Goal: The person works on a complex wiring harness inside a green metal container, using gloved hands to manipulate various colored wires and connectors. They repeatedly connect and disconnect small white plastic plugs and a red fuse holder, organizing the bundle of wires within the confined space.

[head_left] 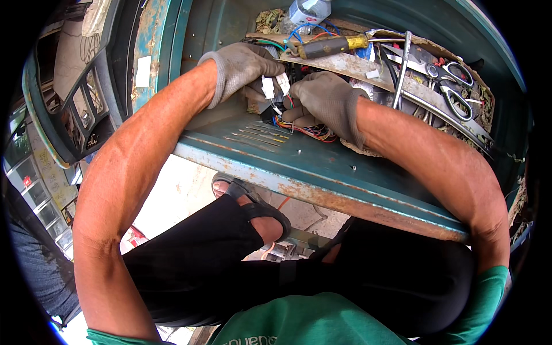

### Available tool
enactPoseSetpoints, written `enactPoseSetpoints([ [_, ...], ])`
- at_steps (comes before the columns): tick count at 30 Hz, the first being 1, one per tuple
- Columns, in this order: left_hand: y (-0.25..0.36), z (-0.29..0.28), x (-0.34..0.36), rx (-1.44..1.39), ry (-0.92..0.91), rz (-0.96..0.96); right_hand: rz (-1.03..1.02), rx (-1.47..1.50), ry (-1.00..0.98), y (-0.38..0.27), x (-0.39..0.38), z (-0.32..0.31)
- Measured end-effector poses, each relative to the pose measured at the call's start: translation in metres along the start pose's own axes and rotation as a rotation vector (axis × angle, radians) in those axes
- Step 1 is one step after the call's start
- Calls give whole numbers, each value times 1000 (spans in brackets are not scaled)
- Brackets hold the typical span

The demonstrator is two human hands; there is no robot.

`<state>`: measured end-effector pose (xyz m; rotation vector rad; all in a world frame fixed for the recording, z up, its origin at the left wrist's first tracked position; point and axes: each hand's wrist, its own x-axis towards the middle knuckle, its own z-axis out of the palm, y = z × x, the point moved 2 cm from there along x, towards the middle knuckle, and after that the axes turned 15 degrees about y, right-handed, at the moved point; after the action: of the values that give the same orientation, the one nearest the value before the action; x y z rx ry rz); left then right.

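Both of my hands wear grey knit gloves and meet over the bed of a green metal box. My left hand [238, 69] is closed, its fingertips pinching a white plastic wire connector [283, 82]. Beside that hangs a second white connector [268, 87], close to the same fingertips. Just right of them my right hand [328, 100] is closed with bent fingers around thin wires of the harness; its exact grip is partly hidden. A bundle of coloured wires [310, 130] runs out below the right hand. Several thin needle-like tools [259, 135] lie on the metal left of the bundle.
A yellow-and-black screwdriver [330, 47] lies across a metal strip behind my hands. Scissors [457, 92] and other tools fill the cardboard tray [489, 100] at right. A plastic container [310, 11] stands at the back. The rusty box edge [287, 183] runs above my knees.
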<state>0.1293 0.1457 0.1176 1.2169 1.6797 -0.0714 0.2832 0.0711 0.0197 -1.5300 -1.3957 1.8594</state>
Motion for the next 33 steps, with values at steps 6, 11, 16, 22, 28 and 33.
enactPoseSetpoints([
  [6, 1, -1, -5, -11, 12, 20, 307, 295, 66, -35, -21, -5],
  [11, 1, 0, -3, 4, -3, 8, 387, 379, 182, -40, -29, -2],
  [16, 1, -1, -3, 38, -11, 35, 408, 431, 211, -33, -26, 1],
  [22, 1, 0, -2, 45, -20, 12, 375, 349, 120, -32, -22, 0],
  [28, -2, 0, 2, 61, -6, 33, 367, 243, 87, -38, -24, -2],
  [33, -1, 1, -3, -17, 6, -15, 343, 220, 98, -41, -26, -4],
])
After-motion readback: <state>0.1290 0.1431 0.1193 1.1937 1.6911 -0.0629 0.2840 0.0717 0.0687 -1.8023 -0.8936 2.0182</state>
